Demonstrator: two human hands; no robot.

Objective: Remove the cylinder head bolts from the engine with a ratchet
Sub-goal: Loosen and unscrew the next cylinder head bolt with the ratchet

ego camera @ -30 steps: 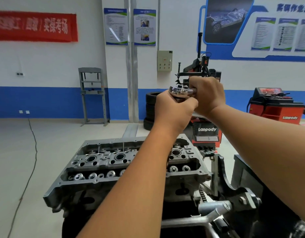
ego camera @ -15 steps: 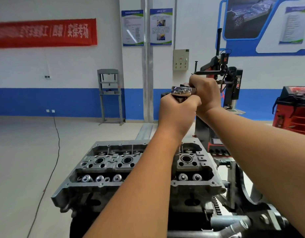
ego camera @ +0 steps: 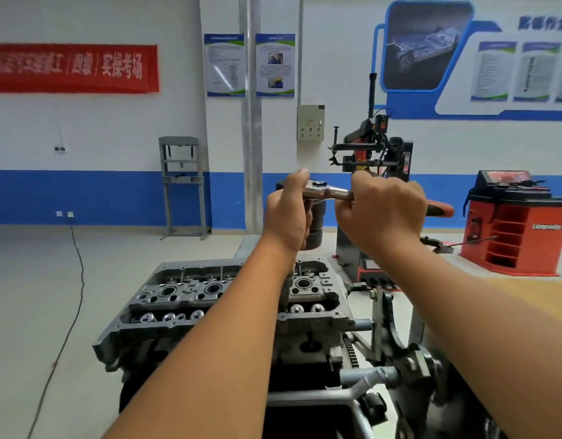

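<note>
Both hands are raised above the cylinder head (ego camera: 229, 299), which sits low in the frame at about 6 o'clock on its stand. The left hand (ego camera: 287, 213) curls its fingers around the head end of the ratchet (ego camera: 328, 192), thumb raised at 12 o'clock; the right hand (ego camera: 384, 213) is clamped around the ratchet's handle, which runs out toward 3 o'clock and disappears inside the fist. The chrome head and a short stretch of shank are all that shows between the two hands.

Open floor spreads to 9 o'clock of the engine, crossed only by one black cable (ego camera: 74, 280). At 3 o'clock the room is tighter: the stand's bracket (ego camera: 396, 337) sits just beside the head, with a tyre changer (ego camera: 373, 172) and a red wheel balancer (ego camera: 520, 223) behind.

The left forearm covers the middle of the cylinder head, so the bolts there and whatever hangs below the ratchet head cannot be made out. Three spark plug wells are visible, two left of the arm and one right. The frame cuts off the stand's lower part.
</note>
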